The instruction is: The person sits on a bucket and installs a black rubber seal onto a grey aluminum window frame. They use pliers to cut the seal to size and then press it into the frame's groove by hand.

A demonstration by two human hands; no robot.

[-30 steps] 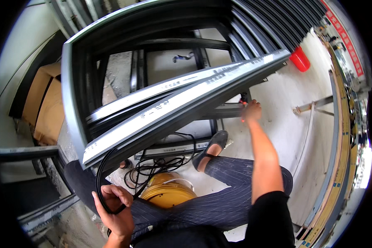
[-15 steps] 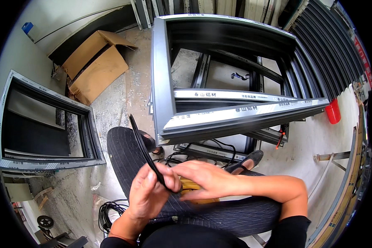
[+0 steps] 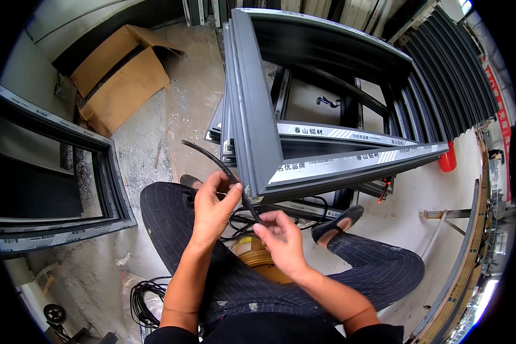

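Note:
A black rubber sealing strip (image 3: 207, 153) runs slantwise between my hands, its free end pointing to the upper left. My left hand (image 3: 215, 200) pinches it between thumb and fingers, close to the near left corner of a grey aluminium window frame (image 3: 264, 132). Lower and to the right, my right hand (image 3: 281, 238) grips the same strip with thumb and fingertips. That frame tops a stack of similar frames. Whether the strip touches the frame's corner I cannot tell. More black strip (image 3: 241, 221) lies in loops beneath the corner.
Between my legs stands a yellow bucket (image 3: 258, 258). A black coil (image 3: 146, 301) lies at lower left, below another frame (image 3: 63, 235). An open cardboard box (image 3: 126, 92) sits at far left. Dark profiles (image 3: 453, 63) and a red bucket (image 3: 448, 157) are to the right.
My hands have moved apart, and the strip now stretches between them. My right hand has come back from across my left and closed on the strip. The view has shifted slightly.

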